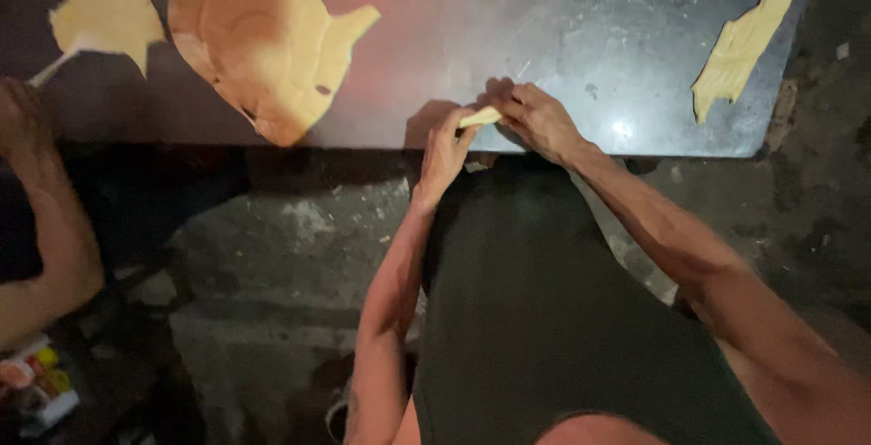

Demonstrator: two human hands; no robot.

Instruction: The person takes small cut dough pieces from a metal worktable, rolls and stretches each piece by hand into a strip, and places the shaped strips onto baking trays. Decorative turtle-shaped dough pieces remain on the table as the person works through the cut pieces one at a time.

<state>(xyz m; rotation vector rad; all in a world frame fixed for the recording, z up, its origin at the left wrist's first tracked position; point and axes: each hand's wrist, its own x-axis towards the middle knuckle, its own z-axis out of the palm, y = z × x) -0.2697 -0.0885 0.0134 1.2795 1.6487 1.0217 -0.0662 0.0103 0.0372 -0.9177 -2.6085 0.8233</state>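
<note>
My left hand (446,150) and my right hand (537,120) meet at the near edge of a dark, shiny stone slab (581,37). Between their fingertips they pinch a small pale yellow piece of dough (479,118), folded or rolled into a short strip. Both hands touch it, the left from below and the right from the side. My dark garment fills the view below the hands.
A stack of thin round dough sheets (263,37) lies at the slab's far left, with a smaller sheet (107,14) beside it. A torn dough strip (739,50) lies at the right edge. Another person's arm (50,227) reaches in at the left. Rough concrete floor lies below.
</note>
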